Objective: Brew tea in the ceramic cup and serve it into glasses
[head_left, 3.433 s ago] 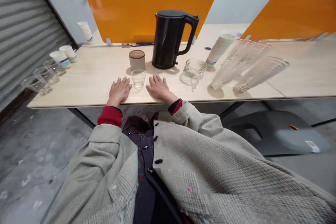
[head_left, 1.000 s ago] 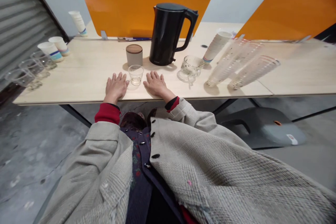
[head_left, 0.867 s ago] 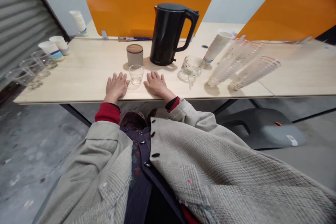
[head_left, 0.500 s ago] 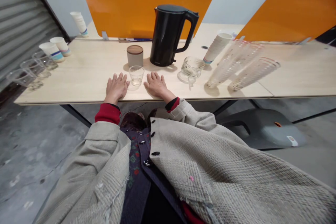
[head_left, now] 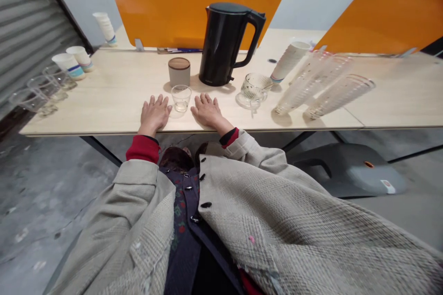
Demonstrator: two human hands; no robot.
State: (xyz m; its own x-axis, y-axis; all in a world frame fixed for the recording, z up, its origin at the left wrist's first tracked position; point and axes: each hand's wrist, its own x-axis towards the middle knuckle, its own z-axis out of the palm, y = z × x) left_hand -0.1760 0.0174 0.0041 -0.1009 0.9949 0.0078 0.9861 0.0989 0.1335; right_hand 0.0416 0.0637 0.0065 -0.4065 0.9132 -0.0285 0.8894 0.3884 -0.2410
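My left hand (head_left: 154,112) lies flat on the pale wooden table (head_left: 117,92), fingers spread, holding nothing. My right hand (head_left: 207,110) lies flat the same way a little to the right. Between them stands a small clear plastic cup (head_left: 181,98), touched by neither hand. Behind the cup are a grey canister with a brown lid (head_left: 179,72) and a black electric kettle (head_left: 224,44), its handle to the right.
A glass cup on a saucer (head_left: 254,89) sits right of the kettle. Stacks of clear plastic cups (head_left: 323,89) and paper cups (head_left: 290,61) lie on their sides. More cups (head_left: 51,85) line the left edge. Orange dividers (head_left: 194,4) stand behind.
Both hands stay flat beside the small cup. Only the view has shifted slightly.
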